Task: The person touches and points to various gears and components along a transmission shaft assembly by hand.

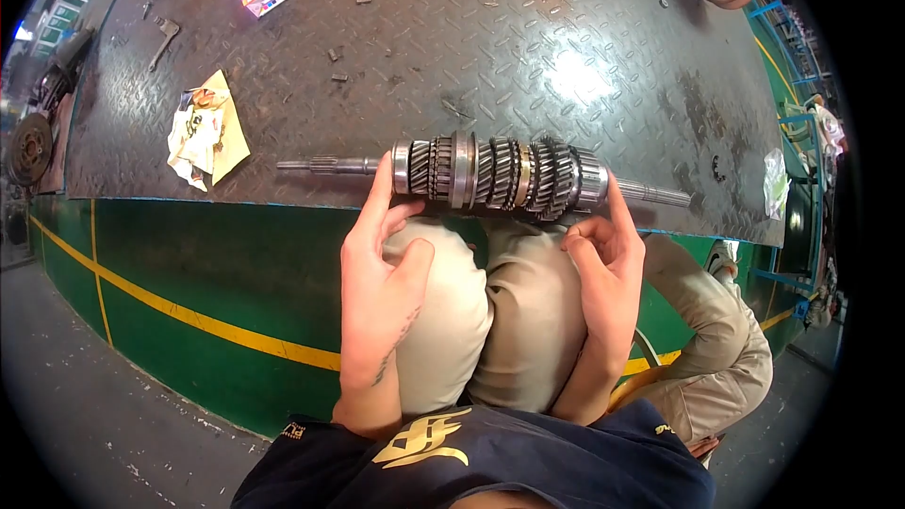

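Gear shaft (500,172) at centre of frame, lying crosswise on metal table (424,57) near its lower edge; left hand (368,264) at left end of gear stack, index straight, thumb apart from it; right hand (608,273) at right end, index straight, thumb apart from it, near curled fingers; neither hand clamped round shaft; good handling, judged: even fingertip pressure at both ends, skin clear of teeth, guard against roll toward edge.
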A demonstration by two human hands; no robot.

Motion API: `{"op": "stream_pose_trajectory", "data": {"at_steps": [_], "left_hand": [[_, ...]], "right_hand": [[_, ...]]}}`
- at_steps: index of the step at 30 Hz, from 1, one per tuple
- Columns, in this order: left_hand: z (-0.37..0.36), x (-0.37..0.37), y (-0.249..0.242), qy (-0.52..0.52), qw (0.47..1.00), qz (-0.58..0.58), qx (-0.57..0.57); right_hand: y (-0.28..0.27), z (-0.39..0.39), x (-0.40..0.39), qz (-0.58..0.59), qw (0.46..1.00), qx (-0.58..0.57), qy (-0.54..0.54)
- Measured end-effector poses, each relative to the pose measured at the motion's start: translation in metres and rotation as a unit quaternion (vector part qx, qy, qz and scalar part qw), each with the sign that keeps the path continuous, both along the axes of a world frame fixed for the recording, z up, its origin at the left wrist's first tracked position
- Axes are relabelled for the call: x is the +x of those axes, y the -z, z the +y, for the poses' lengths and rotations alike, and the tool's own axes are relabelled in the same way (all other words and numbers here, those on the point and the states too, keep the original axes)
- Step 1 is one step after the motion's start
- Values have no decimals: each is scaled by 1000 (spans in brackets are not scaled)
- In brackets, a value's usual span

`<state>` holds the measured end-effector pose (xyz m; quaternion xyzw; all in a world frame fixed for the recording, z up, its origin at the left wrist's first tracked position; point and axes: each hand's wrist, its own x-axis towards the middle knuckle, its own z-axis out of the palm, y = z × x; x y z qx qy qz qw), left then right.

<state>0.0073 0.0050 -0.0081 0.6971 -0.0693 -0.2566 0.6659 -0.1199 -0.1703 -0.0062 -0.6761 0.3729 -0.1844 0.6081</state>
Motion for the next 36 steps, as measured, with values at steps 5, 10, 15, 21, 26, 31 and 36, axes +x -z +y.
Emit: {"op": "stream_pose_trajectory", "data": {"at_steps": [5, 10, 15, 21, 26, 31, 36], "left_hand": [[1, 0, 2, 12, 999, -29, 11], [2, 0, 3, 16, 999, -28, 7], [1, 0, 1, 10, 1000, -24, 15], [0, -1, 3, 1, 1000, -27, 10], [-1, -2, 1, -7, 999, -34, 10], [2, -2, 3, 15, 1000, -19, 19], [1, -1, 0, 12, 1000, -4, 4]], "right_hand": [[-3, 3, 0, 12, 1000, -16, 2], [-3, 3, 0, 4, 1000, -15, 2], [-3, 2, 1, 5, 1000, -2, 3], [-6, 1, 0, 8, 1000, 6, -6], [-4, 1, 1, 4, 1000, 4, -8], [1, 2, 1, -12, 1000, -7, 9], [-4, 1, 0, 5, 1000, -3, -8]]}}
